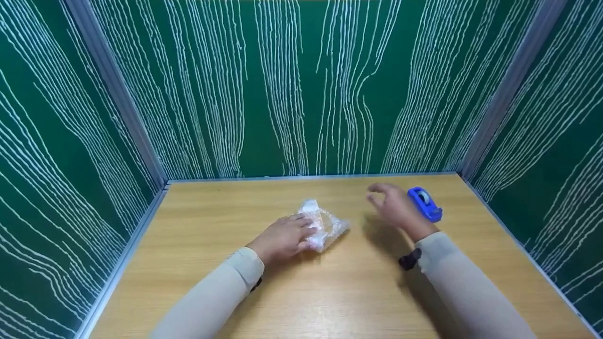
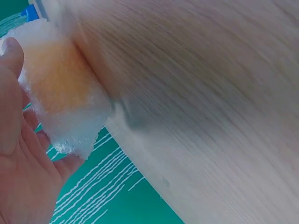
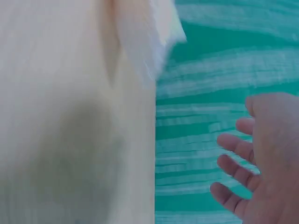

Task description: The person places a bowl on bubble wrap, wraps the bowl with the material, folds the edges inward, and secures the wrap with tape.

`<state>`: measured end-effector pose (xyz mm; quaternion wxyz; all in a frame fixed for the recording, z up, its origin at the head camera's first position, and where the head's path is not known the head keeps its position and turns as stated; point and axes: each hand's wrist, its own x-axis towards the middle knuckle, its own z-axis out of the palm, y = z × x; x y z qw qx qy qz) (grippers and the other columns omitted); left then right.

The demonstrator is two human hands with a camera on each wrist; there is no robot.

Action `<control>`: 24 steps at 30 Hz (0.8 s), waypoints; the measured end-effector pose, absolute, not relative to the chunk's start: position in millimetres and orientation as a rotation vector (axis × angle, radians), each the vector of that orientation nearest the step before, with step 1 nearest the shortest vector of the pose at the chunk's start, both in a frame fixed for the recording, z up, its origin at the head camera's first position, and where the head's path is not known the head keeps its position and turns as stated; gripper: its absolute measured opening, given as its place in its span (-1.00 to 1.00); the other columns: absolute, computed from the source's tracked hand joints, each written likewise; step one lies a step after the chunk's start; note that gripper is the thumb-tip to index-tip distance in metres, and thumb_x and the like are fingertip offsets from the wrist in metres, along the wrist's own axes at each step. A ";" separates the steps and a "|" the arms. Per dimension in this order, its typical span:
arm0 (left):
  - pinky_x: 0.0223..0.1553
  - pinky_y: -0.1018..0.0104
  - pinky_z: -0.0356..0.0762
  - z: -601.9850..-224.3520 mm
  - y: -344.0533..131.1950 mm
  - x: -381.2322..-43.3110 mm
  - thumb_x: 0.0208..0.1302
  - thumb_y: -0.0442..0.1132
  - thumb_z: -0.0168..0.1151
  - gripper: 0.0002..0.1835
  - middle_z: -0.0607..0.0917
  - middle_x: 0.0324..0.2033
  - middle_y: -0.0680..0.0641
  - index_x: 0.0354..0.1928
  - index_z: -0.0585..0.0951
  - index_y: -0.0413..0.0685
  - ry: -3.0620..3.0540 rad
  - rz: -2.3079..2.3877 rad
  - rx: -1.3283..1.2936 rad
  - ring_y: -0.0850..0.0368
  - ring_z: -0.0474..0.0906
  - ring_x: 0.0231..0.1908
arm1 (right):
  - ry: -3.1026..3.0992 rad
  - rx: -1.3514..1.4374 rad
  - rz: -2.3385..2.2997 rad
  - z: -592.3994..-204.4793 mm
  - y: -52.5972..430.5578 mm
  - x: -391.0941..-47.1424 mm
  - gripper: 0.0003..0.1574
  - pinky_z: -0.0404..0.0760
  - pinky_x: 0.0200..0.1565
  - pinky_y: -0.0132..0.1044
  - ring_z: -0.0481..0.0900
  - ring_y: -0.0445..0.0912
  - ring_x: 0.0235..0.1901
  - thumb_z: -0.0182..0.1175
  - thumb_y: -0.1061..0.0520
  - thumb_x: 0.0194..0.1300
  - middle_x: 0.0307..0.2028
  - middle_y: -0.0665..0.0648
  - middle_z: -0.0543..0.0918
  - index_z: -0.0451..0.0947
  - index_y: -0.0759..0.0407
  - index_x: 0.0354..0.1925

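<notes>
A bubble-wrapped package (image 1: 325, 226) lies on the table near the middle; something orange shows through the clear wrap (image 2: 60, 79) in the left wrist view. My left hand (image 1: 285, 237) holds it from the left side, fingers spread over its top and edge. What exactly is inside cannot be made out. My right hand (image 1: 393, 205) is raised above the table to the right of the package, apart from it, fingers loosely bent with nothing in them. Just beyond that hand stands a blue tape dispenser (image 1: 425, 205) with a roll in it.
The wooden table (image 1: 212, 292) has a metal-edged border. Green walls (image 1: 320, 94) with white wavy lines enclose it at the back and both sides, joined by grey corner posts (image 1: 118, 89).
</notes>
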<state>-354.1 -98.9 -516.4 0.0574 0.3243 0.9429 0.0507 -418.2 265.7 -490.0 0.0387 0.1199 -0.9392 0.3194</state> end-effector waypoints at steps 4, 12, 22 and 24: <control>0.85 -0.07 0.07 -517.7 -98.1 -356.6 0.73 0.37 -0.05 -0.27 0.31 0.79 0.08 0.75 0.42 0.29 2.871 0.079 1.007 0.02 0.09 0.83 | -2.808 0.234 1.026 -486.5 306.5 -429.8 -0.28 0.58 0.46 0.39 0.64 0.39 0.42 0.01 -0.23 0.83 0.43 0.43 0.66 0.55 0.26 0.53; 0.84 -0.12 0.08 -515.0 -97.4 -355.9 0.73 0.39 -0.04 -0.27 0.32 0.79 0.07 0.74 0.43 0.29 2.865 0.132 0.980 0.00 0.10 0.83 | -2.848 -0.111 1.065 -486.2 371.3 -433.2 -0.14 0.50 0.50 0.53 0.50 0.52 0.49 -0.15 -0.30 0.84 0.53 0.57 0.50 0.38 0.30 0.65; 0.85 -0.12 0.02 -514.7 -98.2 -354.1 0.71 0.41 -0.03 -0.25 0.28 0.80 0.10 0.76 0.39 0.34 2.852 0.159 0.957 0.01 0.06 0.84 | -2.957 -0.553 1.341 -504.3 406.1 -428.8 0.03 0.33 0.59 0.56 0.26 0.60 0.63 -0.29 -0.33 0.86 0.74 0.61 0.10 -0.24 0.26 0.85; 0.85 -0.12 0.03 -515.1 -98.1 -354.2 0.72 0.41 -0.04 -0.26 0.29 0.80 0.10 0.76 0.39 0.33 2.852 0.153 0.962 0.01 0.06 0.84 | -2.956 -0.584 1.382 -508.9 407.2 -428.6 0.00 0.33 0.60 0.54 0.30 0.57 0.62 -0.28 -0.30 0.87 0.72 0.62 0.15 -0.21 0.30 0.85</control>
